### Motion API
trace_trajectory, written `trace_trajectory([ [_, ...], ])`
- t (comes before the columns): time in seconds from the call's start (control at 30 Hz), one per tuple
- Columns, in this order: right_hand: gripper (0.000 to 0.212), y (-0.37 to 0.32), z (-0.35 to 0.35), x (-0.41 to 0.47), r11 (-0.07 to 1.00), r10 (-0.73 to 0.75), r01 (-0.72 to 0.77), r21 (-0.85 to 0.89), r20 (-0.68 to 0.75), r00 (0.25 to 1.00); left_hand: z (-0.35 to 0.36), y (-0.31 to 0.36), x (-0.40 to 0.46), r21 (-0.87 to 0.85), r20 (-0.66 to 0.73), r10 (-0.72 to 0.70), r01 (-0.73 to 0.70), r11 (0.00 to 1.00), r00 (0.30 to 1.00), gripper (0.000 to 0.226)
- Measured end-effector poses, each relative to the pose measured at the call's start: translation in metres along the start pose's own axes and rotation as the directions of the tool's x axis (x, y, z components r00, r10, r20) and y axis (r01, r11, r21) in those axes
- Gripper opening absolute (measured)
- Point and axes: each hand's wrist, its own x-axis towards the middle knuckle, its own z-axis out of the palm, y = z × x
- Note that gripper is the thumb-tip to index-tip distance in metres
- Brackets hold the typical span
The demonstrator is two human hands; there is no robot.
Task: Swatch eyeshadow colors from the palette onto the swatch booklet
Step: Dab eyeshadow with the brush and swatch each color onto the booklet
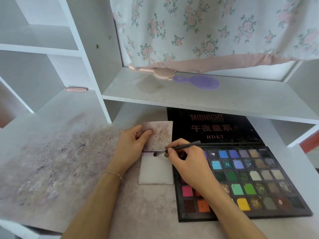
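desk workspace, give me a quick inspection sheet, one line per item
surface: white desk, heavily smudged with powder stains at left.
job's things: open eyeshadow palette lies at right, lid flat behind it; swatch booklet lies open beside it, upper page speckled, a purple streak along the top of the lower page; brush tip touches that streak.
clutter: purple hairbrush and pink tool on the shelf; pink clip at left.
grippers: left hand pinches the upper page, thumb on top; right hand fingers grip the brush.
cables: nothing seen.
surroundings: white shelving; floral cloth hangs behind.
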Motion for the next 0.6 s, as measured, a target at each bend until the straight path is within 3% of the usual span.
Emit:
trace_trajectory([
  [0.23, 0.029, 0.001, -0.006, 0.001, 0.966, -0.054, 0.114, 0.233, -0.251, 0.966, 0.000, -0.001, 0.000, 0.032, -0.014, -0.001, 0.001, 0.999, 1.000, 0.013],
  [0.6, 0.022, 0.001, -0.045, -0.013, 0.956, -0.021, 0.120, 0.267, -0.347, 0.938, 0.000, -0.003, 0.000, 0.086, -0.036, 0.016, -0.013, 0.996, 0.999, 0.016],
])
